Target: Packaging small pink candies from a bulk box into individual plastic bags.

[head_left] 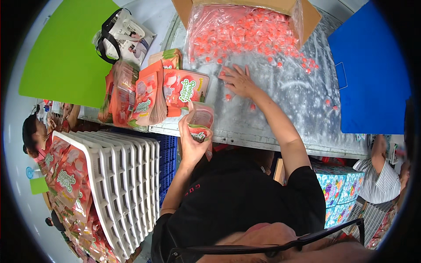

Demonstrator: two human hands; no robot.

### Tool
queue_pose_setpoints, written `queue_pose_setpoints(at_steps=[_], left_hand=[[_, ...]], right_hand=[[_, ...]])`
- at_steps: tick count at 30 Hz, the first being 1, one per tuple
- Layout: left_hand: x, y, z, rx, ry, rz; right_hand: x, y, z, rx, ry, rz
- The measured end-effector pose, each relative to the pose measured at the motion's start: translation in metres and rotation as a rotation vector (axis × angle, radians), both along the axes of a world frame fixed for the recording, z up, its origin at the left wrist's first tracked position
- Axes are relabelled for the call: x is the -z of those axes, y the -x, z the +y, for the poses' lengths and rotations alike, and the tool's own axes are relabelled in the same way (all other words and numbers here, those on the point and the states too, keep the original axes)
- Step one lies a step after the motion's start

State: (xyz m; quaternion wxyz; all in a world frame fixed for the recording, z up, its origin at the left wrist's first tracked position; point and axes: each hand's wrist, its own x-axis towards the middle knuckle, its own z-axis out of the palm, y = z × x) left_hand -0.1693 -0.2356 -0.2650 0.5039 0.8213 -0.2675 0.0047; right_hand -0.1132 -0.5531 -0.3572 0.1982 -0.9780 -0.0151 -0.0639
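My left hand grips a pink and green pouch at the table's near edge, its mouth spread apart. My right hand lies on the metal tabletop, fingers spread, among a few loose wrapped candies. One red candy rests just below its fingers, and another is near the wrist. Beyond it, a large heap of red candies in clear wrappers spills out of a plastic-lined cardboard box. Left of my hands are stacks of flat pouches, with one pouch lying face up.
A white bag with black handles stands behind the pouches. A green panel rises at left, a blue panel at right. White crates with filled pouches are stacked lower left; printed cartons stand lower right. Other people are on both sides.
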Motion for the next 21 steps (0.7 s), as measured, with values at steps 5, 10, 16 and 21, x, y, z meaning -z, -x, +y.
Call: queue_pose_setpoints(at_steps=[5,10,16,21], left_hand=[[0.001,0.0,0.001,-0.005,0.01,0.009],[0.0,0.0,0.001,0.012,0.016,0.021],[-0.001,0.001,-0.002,0.032,0.033,0.031],[0.0,0.0,0.001,0.02,0.049,0.037]], right_hand=[[0.017,0.004,-0.011,-0.099,-0.038,-0.046],[0.007,0.059,-0.012,-0.13,-0.023,-0.152],[0.009,0.1,-0.034,0.126,-0.605,-0.019],[0.001,0.108,-0.045,0.187,-0.974,-0.006]])
